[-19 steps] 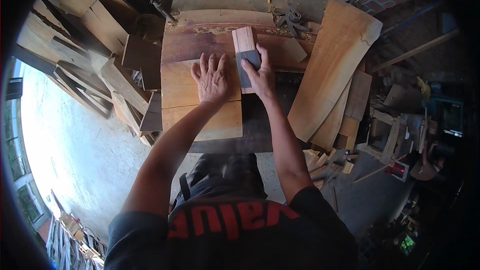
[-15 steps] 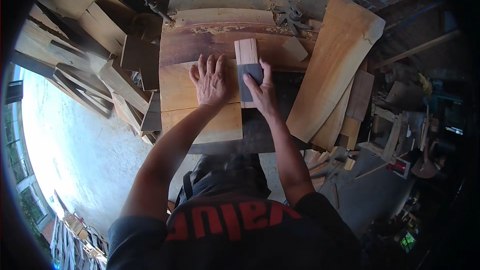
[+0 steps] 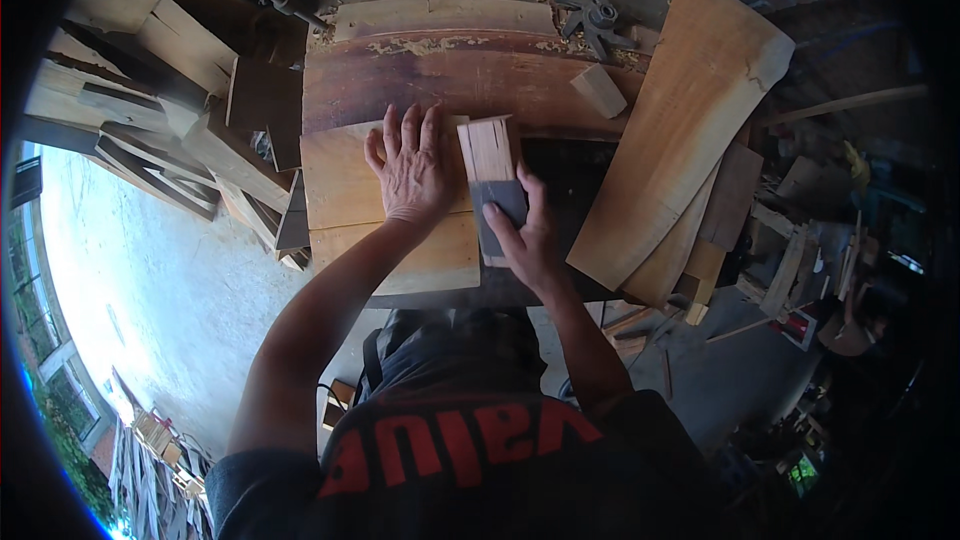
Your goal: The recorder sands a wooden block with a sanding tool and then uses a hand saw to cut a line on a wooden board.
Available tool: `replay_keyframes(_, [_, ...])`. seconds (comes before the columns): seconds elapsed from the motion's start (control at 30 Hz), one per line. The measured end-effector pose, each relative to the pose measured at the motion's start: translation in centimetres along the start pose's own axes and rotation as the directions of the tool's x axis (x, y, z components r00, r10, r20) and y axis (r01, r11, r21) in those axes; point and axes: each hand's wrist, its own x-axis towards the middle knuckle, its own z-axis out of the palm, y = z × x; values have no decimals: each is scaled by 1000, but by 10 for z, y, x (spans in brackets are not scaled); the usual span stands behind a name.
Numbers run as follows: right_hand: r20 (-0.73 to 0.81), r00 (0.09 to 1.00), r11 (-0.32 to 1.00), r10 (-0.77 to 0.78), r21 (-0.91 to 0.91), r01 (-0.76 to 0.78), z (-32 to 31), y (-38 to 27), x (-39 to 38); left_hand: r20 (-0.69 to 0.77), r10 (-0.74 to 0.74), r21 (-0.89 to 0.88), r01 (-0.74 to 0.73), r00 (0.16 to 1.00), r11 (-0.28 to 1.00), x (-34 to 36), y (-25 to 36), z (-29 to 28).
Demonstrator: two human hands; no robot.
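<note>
My left hand [image 3: 416, 170] lies flat with fingers spread on a pale, yellowish wooden board [image 3: 400, 258] at the front of the bench. In my right hand [image 3: 535, 235] is a wooden block [image 3: 488, 147] with dark grey sandpaper [image 3: 498, 202] wrapped round its middle. The thumb rests on top of the sandpaper, and the fingers curl along the block's right side. The block stands lengthwise along the board's right edge; its underside is hidden.
A long, wide plank [image 3: 685, 130] slants over the bench's right side, with smaller boards beneath it. Behind my hands are a dark metal star-shaped part [image 3: 596, 20] and a small wood block [image 3: 599, 91]. A clamp [image 3: 290, 5] stands far left, near stacked offcuts [image 3: 200, 140].
My right hand has drawn the sandpaper-wrapped block toward me along the board's right edge. The left hand stays flat on the board. The whole view has shifted slightly.
</note>
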Motion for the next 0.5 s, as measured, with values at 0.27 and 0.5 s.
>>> replay_keyframes(0.27, [27, 998, 969, 60, 240, -64, 13, 25, 87, -31, 25, 31, -24, 999, 999, -1, -1, -1])
replay_keyframes(0.5, [15, 997, 988, 79, 130, -80, -4, -22, -27, -18, 18, 25, -18, 1000, 1000, 1, -2, 2])
